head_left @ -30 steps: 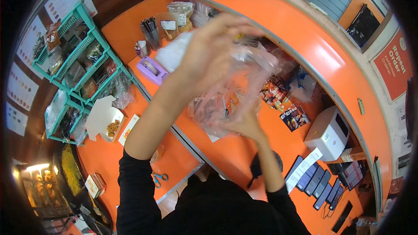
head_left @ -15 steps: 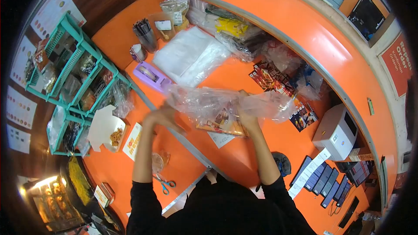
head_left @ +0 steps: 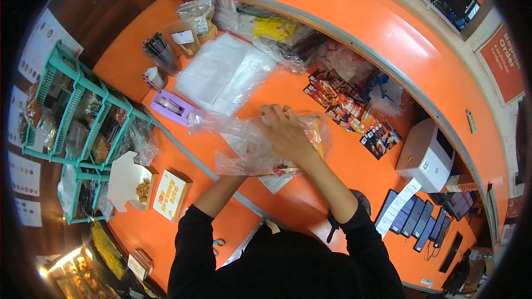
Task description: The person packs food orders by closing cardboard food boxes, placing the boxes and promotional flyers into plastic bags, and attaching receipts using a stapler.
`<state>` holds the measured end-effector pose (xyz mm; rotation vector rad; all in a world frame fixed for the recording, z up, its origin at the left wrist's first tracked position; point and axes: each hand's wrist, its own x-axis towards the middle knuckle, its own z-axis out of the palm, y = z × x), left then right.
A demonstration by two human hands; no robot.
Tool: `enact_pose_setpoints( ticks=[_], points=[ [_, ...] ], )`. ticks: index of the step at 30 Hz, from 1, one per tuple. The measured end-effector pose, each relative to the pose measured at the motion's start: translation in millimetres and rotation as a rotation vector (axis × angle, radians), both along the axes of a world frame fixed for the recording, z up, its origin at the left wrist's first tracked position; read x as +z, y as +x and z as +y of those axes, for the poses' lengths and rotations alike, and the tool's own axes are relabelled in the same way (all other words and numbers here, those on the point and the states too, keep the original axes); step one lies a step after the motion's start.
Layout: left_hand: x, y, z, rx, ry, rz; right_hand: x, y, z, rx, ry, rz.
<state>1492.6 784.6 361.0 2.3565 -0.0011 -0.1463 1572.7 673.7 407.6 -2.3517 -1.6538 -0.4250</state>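
Note:
A clear plastic bag [head_left: 238, 161] lies crumpled over the orange counter in front of me. Orange printed items [head_left: 316, 133] show through its right end; their kind is unclear. My right hand [head_left: 284, 135] rests on top of the bag, palm down, with bent fingers apart. Under the bag's near edge goes my left hand [head_left: 239, 180]; its fingers are hidden by the plastic. A white printed slip [head_left: 275, 183] pokes out below the bag. The purple tape dispenser [head_left: 173, 107] stands just beyond the bag's left end.
A stack of clear bags [head_left: 213, 72] lies behind. At left stand green racks [head_left: 83, 94], an open box of fried food [head_left: 143, 189] and a printed carton [head_left: 170, 195]. Scissors [head_left: 219, 245] lie near me. Leaflets [head_left: 343, 102], a printer [head_left: 425, 155] and phones [head_left: 413, 221] are on the right.
My left hand has moved rightward from beside the bag to beneath its near edge. My right hand has shifted left onto the bag, which now lies lower and more spread out. The view has turned slightly.

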Motion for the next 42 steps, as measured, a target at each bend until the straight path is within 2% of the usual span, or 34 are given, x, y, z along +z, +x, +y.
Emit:
enact_pose_setpoints(
  ticks=[3, 6, 8, 10, 11, 13, 17, 20, 23, 26, 30, 31, 32, 33, 35, 38, 40, 42],
  points=[
    [0, 3, -4, 0.007, -0.027, -0.018, -4, -16, 4, -0.020, -0.008, 0.110],
    [4, 8, -7, 0.011, -0.054, -0.050, 3, -29, -11, -0.016, 0.145, 0.174],
    [13, 13, -10, 0.005, -0.054, -0.088, 7, -40, -34, -0.135, 0.534, 0.367],
    [31, 20, -10, 0.003, -0.042, -0.138, -37, -56, -84, -0.246, 0.778, 0.289],
    [43, 23, -8, 0.001, -0.026, -0.166, -57, -62, -101, -0.249, 0.786, 0.284],
    [71, 30, -8, -0.006, 0.019, -0.226, -85, -71, -123, -0.516, 0.621, 0.130],
    [136, 30, -10, -0.032, 0.195, -0.341, -59, -28, -90, -0.447, 0.805, 0.041],
    [182, 9, -13, -0.076, 0.411, -0.352, -36, 8, -68, -0.408, 1.144, -0.165],
    [216, -17, -18, -0.125, 0.636, -0.325, -36, -7, -70, -0.360, 1.156, -0.089],
    [230, -20, -25, -0.074, 0.729, -0.383, -53, -49, -74, -0.282, 1.016, 0.115],
    [233, -10, -19, 0.153, 0.713, -0.455, -70, -92, -83, -0.136, 0.886, 0.480],
    [231, -14, -9, 0.126, 0.787, -0.345, -72, -97, -86, -0.105, 0.865, 0.617],
    [227, -18, 6, -0.050, 0.927, -0.137, -74, -101, -88, -0.078, 0.848, 0.770],
    [216, -25, 15, -0.022, 0.929, -0.134, -75, -102, -91, -0.052, 0.828, 0.940],
    [185, -44, 24, -0.406, 0.821, -0.703, -76, -104, -94, -0.006, 0.771, 1.315],
    [138, -50, 35, -0.459, 0.758, -0.736, -76, -90, -101, 0.081, 0.685, 1.851],
    [114, -72, 38, -0.193, 0.371, -0.464, -78, -60, -104, 0.086, 0.633, 2.096],
    [55, -76, 46, -0.033, 0.387, -0.200, -75, -7, -103, -0.062, 0.635, 2.112]
  ],
)
